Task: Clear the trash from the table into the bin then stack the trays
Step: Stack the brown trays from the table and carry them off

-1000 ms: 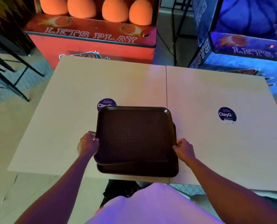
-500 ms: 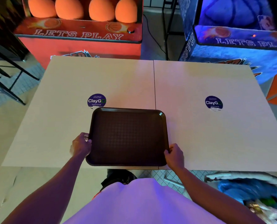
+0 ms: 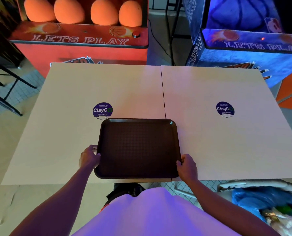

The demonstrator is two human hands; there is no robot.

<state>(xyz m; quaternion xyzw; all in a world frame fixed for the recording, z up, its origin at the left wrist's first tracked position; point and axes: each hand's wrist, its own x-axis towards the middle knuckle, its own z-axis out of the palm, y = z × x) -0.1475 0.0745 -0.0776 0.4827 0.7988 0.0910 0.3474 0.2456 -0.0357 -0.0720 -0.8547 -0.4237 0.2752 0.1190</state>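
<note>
**Tray held at both sides, table cleared**

We see the left hand and right hand gripping the tray at 9 and 3 o'clock, probably to square it. It lies at the table near edge. The bin at 4 o'clock holds the trash.

Orange-lit arcade cabinet left of blue-lit arcade cabinet, on tiled floor.

An arcade: 2 basketball machines behind tables with ClayGo stickers.
</note>
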